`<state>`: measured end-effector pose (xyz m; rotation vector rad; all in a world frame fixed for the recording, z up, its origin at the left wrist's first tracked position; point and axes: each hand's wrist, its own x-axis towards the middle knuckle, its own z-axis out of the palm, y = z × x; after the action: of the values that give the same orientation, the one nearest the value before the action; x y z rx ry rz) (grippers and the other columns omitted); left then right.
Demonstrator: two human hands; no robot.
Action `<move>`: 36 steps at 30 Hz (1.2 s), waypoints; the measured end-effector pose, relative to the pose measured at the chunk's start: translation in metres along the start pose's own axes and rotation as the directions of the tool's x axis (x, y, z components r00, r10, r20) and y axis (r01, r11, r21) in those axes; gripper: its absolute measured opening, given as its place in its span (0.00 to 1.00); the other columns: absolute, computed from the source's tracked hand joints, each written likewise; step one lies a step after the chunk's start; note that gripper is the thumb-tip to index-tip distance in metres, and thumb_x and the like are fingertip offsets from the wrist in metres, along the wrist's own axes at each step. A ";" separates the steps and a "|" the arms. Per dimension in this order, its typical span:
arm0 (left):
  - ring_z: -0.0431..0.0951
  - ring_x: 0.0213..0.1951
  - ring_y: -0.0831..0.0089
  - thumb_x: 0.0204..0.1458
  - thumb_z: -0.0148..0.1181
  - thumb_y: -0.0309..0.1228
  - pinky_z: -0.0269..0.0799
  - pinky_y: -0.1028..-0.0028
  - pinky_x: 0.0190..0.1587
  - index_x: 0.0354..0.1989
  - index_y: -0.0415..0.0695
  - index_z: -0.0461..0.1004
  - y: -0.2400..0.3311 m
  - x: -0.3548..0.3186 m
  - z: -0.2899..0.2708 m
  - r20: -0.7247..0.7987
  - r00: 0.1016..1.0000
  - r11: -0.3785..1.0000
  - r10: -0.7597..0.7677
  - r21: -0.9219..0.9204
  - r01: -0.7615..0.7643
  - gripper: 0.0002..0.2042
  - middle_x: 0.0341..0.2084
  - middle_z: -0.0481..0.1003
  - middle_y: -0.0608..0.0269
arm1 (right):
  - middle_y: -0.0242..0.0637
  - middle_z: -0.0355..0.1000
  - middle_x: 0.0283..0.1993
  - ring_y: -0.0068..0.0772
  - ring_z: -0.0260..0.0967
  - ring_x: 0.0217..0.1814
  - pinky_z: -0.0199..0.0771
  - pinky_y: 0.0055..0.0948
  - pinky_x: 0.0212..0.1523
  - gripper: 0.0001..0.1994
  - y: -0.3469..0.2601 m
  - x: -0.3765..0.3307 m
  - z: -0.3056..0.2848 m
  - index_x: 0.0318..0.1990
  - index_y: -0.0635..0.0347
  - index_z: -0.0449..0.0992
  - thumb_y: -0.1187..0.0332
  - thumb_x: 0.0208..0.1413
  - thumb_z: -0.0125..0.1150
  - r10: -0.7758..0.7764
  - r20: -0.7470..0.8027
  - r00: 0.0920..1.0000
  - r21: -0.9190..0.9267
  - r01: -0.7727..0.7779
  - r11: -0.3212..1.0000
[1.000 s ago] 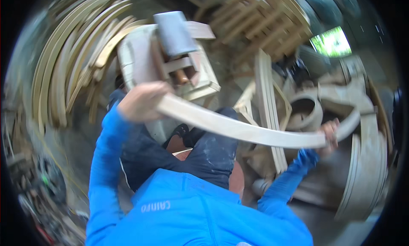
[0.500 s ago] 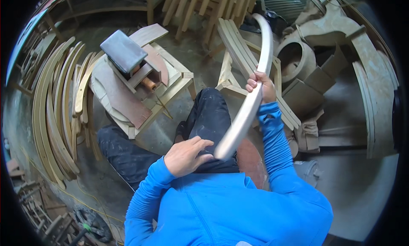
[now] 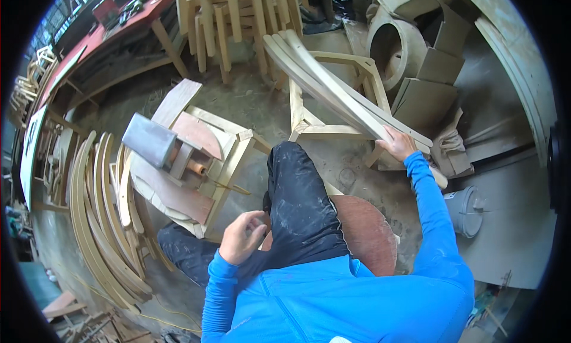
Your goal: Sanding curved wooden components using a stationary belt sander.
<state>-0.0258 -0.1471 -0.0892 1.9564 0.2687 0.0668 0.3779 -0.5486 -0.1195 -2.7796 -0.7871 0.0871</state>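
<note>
Right hand (image 3: 397, 144) apparently gripping curved wooden slat (image 3: 333, 81) atop stack; left hand (image 3: 241, 239) loosely curled, empty; lay flush, ends aligned.

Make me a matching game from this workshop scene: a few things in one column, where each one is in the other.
Things:
1. right hand
2. left hand
3. grey block
4. grey bucket

Places:
a. on the round wooden stand
b. on the floor beside the right sleeve
c. on the curved wooden strips
d. empty, by the left thigh

Pairs: 1-c, 2-d, 3-a, 4-b
</note>
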 end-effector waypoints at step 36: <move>0.74 0.51 0.50 0.49 0.70 0.39 0.71 0.51 0.55 0.51 0.48 0.76 -0.152 -0.061 -0.236 -0.888 0.441 0.477 0.128 0.445 0.758 0.21 0.46 0.76 0.52 | 0.45 0.66 0.69 0.54 0.62 0.71 0.62 0.48 0.70 0.29 -0.009 0.102 0.133 0.70 0.48 0.69 0.57 0.62 0.64 -0.058 -0.458 0.887 -0.029 0.051 0.998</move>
<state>-0.1492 0.1088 -0.1308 2.5882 1.7413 0.7822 0.4435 -0.4586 -0.2446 -2.6225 -0.7349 -0.5702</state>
